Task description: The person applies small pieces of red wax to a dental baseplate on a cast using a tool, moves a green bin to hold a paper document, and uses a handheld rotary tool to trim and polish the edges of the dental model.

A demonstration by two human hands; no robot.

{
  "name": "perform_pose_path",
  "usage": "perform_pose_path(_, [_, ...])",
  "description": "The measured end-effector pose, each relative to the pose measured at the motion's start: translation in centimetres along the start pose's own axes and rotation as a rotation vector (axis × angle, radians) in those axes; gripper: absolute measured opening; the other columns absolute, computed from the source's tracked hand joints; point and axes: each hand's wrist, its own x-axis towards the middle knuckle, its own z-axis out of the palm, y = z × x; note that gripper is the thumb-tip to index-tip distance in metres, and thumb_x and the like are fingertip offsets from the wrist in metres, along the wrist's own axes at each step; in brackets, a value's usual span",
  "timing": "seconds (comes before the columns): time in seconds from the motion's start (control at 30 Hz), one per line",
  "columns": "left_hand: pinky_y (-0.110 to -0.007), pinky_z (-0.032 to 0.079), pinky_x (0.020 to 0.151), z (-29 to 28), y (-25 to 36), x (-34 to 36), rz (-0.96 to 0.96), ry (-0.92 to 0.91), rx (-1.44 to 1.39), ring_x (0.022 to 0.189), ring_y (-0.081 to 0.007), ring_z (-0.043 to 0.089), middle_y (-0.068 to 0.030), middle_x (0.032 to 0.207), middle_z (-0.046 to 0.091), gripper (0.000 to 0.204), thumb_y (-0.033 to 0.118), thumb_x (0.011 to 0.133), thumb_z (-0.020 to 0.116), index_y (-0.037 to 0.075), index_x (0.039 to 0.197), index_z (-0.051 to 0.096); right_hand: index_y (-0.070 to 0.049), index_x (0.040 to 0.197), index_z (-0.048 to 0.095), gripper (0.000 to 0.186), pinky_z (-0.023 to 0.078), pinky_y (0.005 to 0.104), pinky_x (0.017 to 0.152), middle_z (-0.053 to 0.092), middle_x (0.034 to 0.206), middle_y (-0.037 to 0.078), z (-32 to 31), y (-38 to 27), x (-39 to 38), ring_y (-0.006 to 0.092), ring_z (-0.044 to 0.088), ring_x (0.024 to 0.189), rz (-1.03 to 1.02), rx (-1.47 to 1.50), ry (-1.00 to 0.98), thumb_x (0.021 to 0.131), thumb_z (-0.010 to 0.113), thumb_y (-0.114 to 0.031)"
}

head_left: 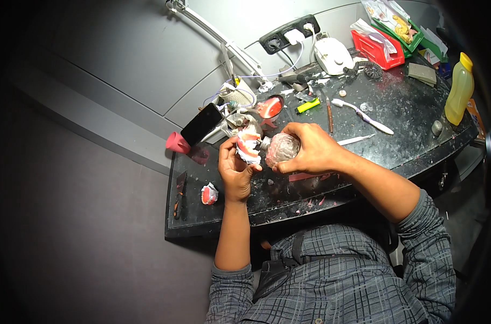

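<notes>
My left hand (236, 174) is closed around a dental model (248, 148) with pink wax on a white plaster base. Tipped on its side in my right hand (315, 147) is a round glass spirit lamp (282, 150), its short metal neck pointing at the model. A small gap seems to lie between neck and wax; I cannot make out a flame. A second dental model (208, 194) with pink wax rests on the black bench, left of my left wrist. Beneath my right hand, a flat pink strip (302, 176) lies on the bench.
A wax knife (329, 116), a white toothbrush (364, 116) and a yellow-green lighter (308, 106) lie beyond my right hand. Behind my left hand lean a black phone (201, 124) and a pink cup (177, 142). A spatula (179, 195) lies far left; a yellow bottle (459, 90) stands right.
</notes>
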Motion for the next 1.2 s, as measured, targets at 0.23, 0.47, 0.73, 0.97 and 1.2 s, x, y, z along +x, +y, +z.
perform_pose_path(0.23, [-0.032, 0.048, 0.097, 0.1, 0.0, 0.0, 0.012, 0.001, 0.005, 0.113, -0.0192, 0.059, -0.0108, 0.122, 0.060, 0.082, 0.020, 0.067, 0.093, 0.000, 0.131, 0.046, 0.011, 0.107, 0.066, 0.076, 0.055, 0.0397, 0.087, 0.070, 0.098, 0.027, -0.2, -0.2, 0.0, 0.0348, 0.070, 0.096, 0.024, 0.015, -0.027, 0.056, 0.084, -0.043])
perform_pose_path(0.47, [-0.040, 0.052, 0.095, -0.9, -0.6, 0.0, -0.066, 0.072, 0.008, 0.105, -0.0247, 0.066, -0.0146, 0.116, 0.065, 0.071, 0.045, 0.082, 0.079, -0.005, 0.123, 0.051, 0.012, 0.107, 0.066, 0.077, 0.055, 0.0395, 0.087, 0.071, 0.098, 0.027, -0.4, -0.1, -0.1, 0.0346, 0.071, 0.094, 0.043, -0.023, 0.020, 0.057, 0.084, -0.043])
perform_pose_path(0.73, [-0.036, 0.054, 0.090, -0.6, -0.4, 0.1, -0.071, 0.149, -0.006, 0.098, -0.0217, 0.067, -0.0119, 0.107, 0.066, 0.060, 0.042, 0.082, 0.081, -0.003, 0.111, 0.055, 0.011, 0.105, 0.067, 0.074, 0.055, 0.0394, 0.086, 0.071, 0.096, 0.027, -0.5, -0.4, 0.0, 0.0352, 0.071, 0.092, 0.068, -0.031, 0.012, 0.057, 0.083, -0.043])
perform_pose_path(0.97, [-0.025, 0.047, 0.085, -1.0, -0.8, -0.3, -0.004, 0.162, 0.081, 0.094, -0.0106, 0.060, -0.0055, 0.104, 0.065, 0.068, 0.046, 0.074, 0.087, -0.002, 0.113, 0.057, 0.011, 0.104, 0.067, 0.074, 0.055, 0.0404, 0.086, 0.071, 0.097, 0.028, 0.0, -0.5, -0.1, 0.0360, 0.071, 0.094, 0.051, -0.043, -0.059, 0.057, 0.083, -0.043])
perform_pose_path(1.2, [-0.026, 0.047, 0.086, -0.6, -0.7, -0.3, 0.002, 0.155, 0.076, 0.095, -0.0105, 0.059, -0.0055, 0.104, 0.064, 0.071, 0.046, 0.073, 0.088, -0.002, 0.114, 0.057, 0.011, 0.106, 0.067, 0.076, 0.055, 0.0403, 0.087, 0.070, 0.098, 0.028, 0.2, 0.0, -0.1, 0.0361, 0.071, 0.095, 0.036, -0.051, -0.064, 0.057, 0.084, -0.044])
